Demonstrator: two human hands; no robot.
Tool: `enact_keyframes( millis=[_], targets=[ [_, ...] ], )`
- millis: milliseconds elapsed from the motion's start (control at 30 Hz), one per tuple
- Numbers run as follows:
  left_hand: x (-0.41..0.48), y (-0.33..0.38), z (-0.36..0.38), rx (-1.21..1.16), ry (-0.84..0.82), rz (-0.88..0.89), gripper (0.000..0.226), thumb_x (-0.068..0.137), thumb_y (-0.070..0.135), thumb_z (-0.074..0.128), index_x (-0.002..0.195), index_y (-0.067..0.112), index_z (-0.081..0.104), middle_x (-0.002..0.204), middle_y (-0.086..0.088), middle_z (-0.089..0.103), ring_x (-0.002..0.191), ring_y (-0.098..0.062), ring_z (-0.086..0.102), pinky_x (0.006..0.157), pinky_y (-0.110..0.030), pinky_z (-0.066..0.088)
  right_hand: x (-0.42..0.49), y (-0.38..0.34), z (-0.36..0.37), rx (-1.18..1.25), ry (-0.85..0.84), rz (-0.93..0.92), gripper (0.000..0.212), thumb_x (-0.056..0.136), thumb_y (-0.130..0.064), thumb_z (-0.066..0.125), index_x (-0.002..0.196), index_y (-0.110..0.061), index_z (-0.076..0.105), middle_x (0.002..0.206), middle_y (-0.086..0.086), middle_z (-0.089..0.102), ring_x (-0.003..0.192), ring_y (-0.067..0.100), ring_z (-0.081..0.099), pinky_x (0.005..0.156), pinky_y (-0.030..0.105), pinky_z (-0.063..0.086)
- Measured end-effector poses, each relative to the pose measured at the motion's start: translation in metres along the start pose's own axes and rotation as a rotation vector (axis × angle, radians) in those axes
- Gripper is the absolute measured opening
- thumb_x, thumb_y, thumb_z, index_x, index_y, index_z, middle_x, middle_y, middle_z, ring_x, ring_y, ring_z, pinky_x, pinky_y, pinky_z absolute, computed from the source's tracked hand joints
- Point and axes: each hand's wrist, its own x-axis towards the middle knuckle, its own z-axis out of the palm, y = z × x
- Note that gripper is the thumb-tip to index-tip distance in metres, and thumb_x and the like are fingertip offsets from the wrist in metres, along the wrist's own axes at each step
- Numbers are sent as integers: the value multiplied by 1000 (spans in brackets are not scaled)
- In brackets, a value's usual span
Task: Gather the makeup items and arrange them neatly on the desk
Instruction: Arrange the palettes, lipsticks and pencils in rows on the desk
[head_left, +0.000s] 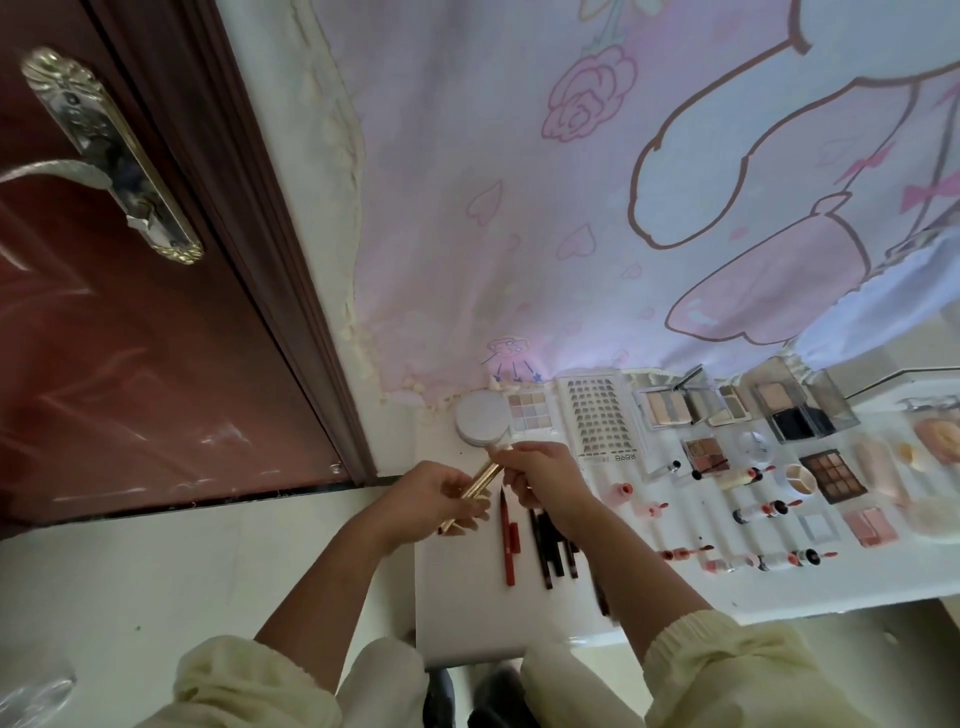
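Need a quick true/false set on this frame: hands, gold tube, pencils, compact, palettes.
1. The left hand and the right hand both grip the gold tube. True.
2. The red pencil lies right of the black pencils. False: it lies left of them.
3. The lash tray sits at the back of the desk, beside the pale eyeshadow palette. True.
4. The round white compact is at the desk's right end. False: it is at the left back corner.
5. The brown palette is closed. False: it lies open, pans showing.

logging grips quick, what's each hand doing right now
left hand: fingers curled round the gold tube.
right hand: pinching the same tube's upper end.
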Motion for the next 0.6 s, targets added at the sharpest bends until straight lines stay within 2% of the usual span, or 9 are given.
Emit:
enact_keyframes(
  millis=[100, 233, 333, 433, 533, 600],
  targets=[
    [1, 2, 7, 33, -2, 39, 22, 91, 26, 66, 104, 10, 71, 86, -3, 73, 68, -6, 65, 66, -21, 50, -6, 1, -7, -29, 35, -61, 32, 86, -24, 72, 60, -9, 61, 52, 0, 50, 45, 11, 38, 42, 19, 30],
    [0, 4, 10, 58, 45, 114, 23, 93, 32, 61, 104, 15, 72, 71, 6, 63, 59, -6, 50, 58, -20, 44, -11, 1, -16, 73, 7, -73, 25, 87, -19, 71, 67, -7, 62, 58, 2, 50, 49, 10, 39, 46, 20, 29],
    [-4, 9, 12, -71, 91, 163, 23, 90, 33, 66, 101, 14, 74, 63, 6, 58, 55, -9, 44, 55, -21, 40, -11, 2, -21, 240, -12, -11, 20, 89, -15, 68, 72, -6, 61, 62, 3, 48, 51, 10, 37, 46, 18, 28],
    [-5, 13, 14, -324, 299, 203, 21, 83, 26, 73, 96, 10, 75, 59, 4, 55, 55, -12, 42, 57, -23, 40, -14, 3, -26, 372, -30, 95, 13, 91, -15, 64, 87, -3, 65, 65, 3, 50, 51, 9, 40, 44, 15, 32],
    [-4, 16, 21, -483, 373, 236, 17, 81, 23, 74, 93, 12, 77, 60, 7, 51, 57, -9, 41, 61, -22, 43, -22, 8, -23, 342, -135, 167, 28, 95, -22, 60, 102, 4, 65, 64, 1, 47, 51, 6, 37, 42, 15, 32],
    [-4, 16, 27, -457, 382, 252, 11, 84, 25, 71, 91, 20, 78, 61, 9, 50, 59, -8, 41, 65, -21, 43, -27, 11, -19, 321, -228, 184, 35, 97, -28, 58, 103, 5, 67, 64, -1, 44, 52, 6, 33, 43, 15, 30]
  ],
)
